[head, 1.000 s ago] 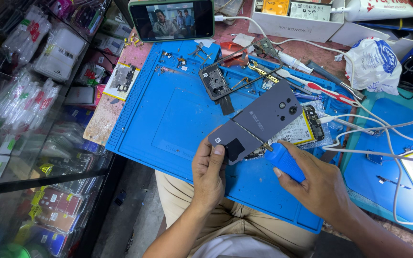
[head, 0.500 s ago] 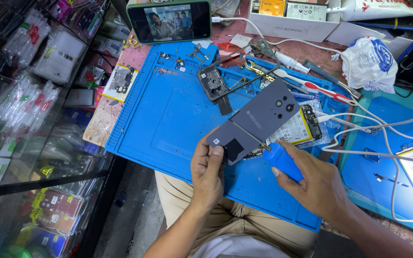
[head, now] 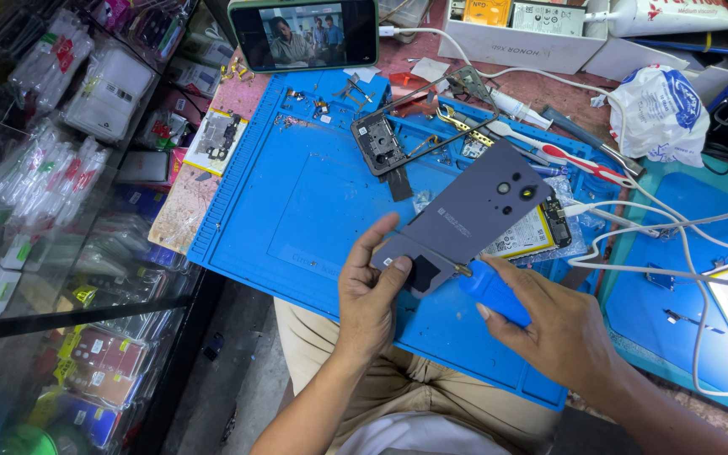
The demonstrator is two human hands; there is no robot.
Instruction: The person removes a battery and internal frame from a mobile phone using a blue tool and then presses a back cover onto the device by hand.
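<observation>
Left hand (head: 372, 295) clamped on lower end of grey phone back cover (head: 465, 221), thumb on top, cover tilted above blue work mat (head: 297, 211). Right hand (head: 562, 333) closed around blue screwdriver (head: 492, 291), tip touching cover's lower edge. Beyond: opened phone with battery (head: 537, 229) under cover, red-handled tool (head: 579, 164), white cables (head: 650, 227), propped phone playing video (head: 305, 34).

Propped phone (head: 303, 34), white plastic bag (head: 655, 114), white cables (head: 634, 244).
</observation>
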